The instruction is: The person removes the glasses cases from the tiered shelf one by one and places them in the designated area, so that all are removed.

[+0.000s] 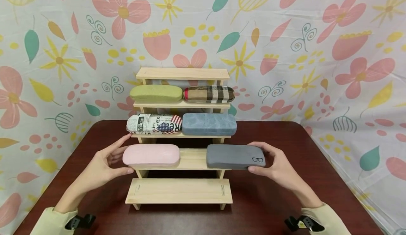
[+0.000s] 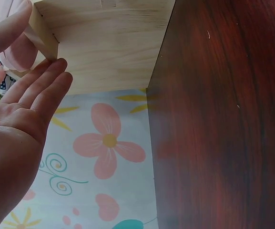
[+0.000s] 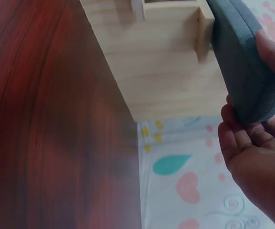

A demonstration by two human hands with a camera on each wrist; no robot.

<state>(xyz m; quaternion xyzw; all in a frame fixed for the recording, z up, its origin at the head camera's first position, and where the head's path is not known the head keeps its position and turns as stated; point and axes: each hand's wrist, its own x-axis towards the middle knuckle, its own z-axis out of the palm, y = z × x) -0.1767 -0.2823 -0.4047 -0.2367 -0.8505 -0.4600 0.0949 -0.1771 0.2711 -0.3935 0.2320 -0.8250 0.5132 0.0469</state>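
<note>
Dk-red table (image 1: 260, 203) bears wooden rack (image 1: 179, 191) btwn L hand (image 1: 106, 162) & R hand (image 1: 279, 162); on it: pink case (image 1: 151, 155) by L, grey case (image 1: 233, 156) jutting out by R, 4 cases (image 1: 209, 124) beyond.

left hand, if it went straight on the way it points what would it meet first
Most likely the pink case, whose end lies between the thumb and fingers of the left hand. Its index finger, though, points toward the newspaper-print case; depth is unclear.

From my end I see a plain cream left sleeve (image 1: 52, 222) and matching right sleeve (image 1: 328, 221). A black left wrist strap (image 1: 74, 223) and a black right wrist strap (image 1: 314, 225) wrap them, bearing small dark blocky attachments (image 1: 90, 221).
</note>
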